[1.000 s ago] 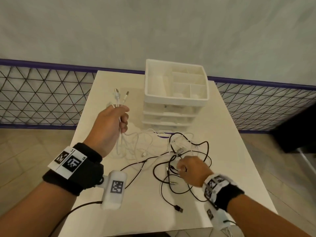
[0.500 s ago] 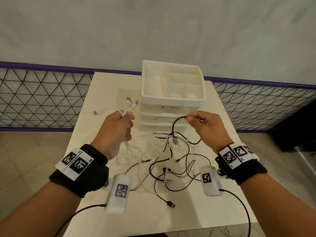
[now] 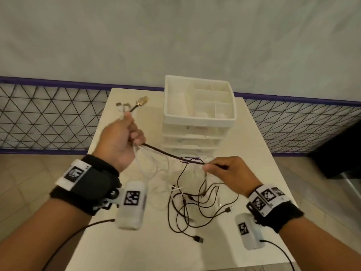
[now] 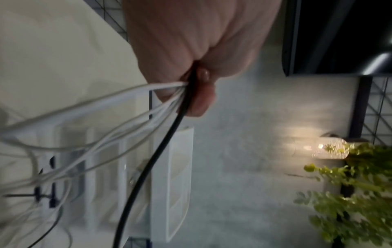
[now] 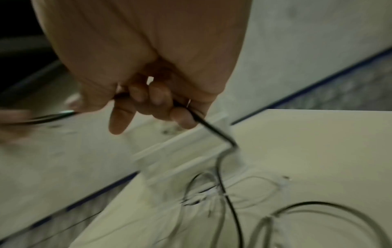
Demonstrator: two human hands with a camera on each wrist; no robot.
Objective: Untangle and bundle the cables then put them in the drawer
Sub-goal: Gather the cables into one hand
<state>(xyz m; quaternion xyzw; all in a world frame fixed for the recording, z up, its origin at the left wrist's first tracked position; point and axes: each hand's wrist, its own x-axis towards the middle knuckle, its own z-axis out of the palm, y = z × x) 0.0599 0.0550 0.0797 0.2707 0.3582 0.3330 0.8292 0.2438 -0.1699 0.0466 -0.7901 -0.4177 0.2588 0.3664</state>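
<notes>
My left hand (image 3: 121,141) is raised over the table's left side and grips several white cables (image 4: 118,107) together with one black cable (image 4: 161,142). The black cable's gold plug (image 3: 141,100) sticks out above the fist, beside the white plug ends. That black cable (image 3: 172,155) runs taut to my right hand (image 3: 224,173), which pinches it further along (image 5: 203,124). Below the hands a tangle of black cables (image 3: 199,204) and white cables (image 3: 162,173) lies on the table. The white drawer unit (image 3: 197,133) stands behind, its drawers closed.
The drawer unit carries an open compartment tray (image 3: 199,100) on top. The white table (image 3: 259,173) stands against a black wire fence (image 3: 48,118) with a purple rail, and a grey wall is behind. A dark object (image 3: 340,149) stands on the floor to the right.
My right hand passed the black cable's plug end into the left fist, then slid back down along the cable toward me. The left hand rose and now holds black and white cables together.
</notes>
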